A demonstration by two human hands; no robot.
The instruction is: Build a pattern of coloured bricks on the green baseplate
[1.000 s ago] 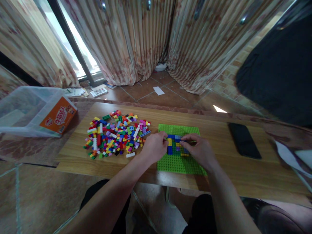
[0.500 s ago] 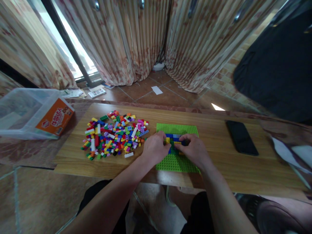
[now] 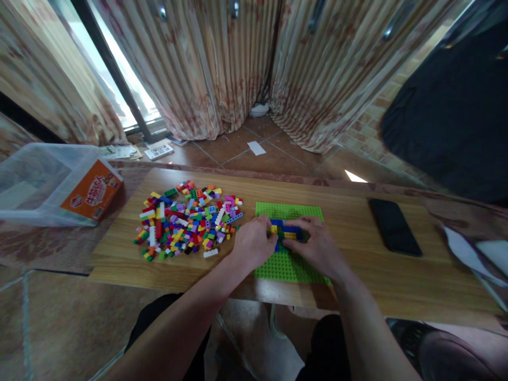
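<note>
A bright green studded baseplate (image 3: 289,267) lies on the wooden board. On it sits a small build of blue, yellow and green bricks (image 3: 284,230). My left hand (image 3: 254,242) rests at the build's left edge with fingers curled against it. My right hand (image 3: 317,246) covers the build's right side, fingers pressed down on the bricks. Whether either hand holds a loose brick is hidden. A heap of small bricks in many colours (image 3: 186,219) lies to the left of the plate.
A clear plastic tub with an orange label (image 3: 59,185) stands at the far left. A black phone (image 3: 394,226) lies on the board at the right. White papers (image 3: 476,254) sit at the far right edge. Curtains and a tiled floor lie beyond.
Both hands have drawn closer together over the brick build, and my right hand has slid left to cover more of it. The view has shifted slightly.
</note>
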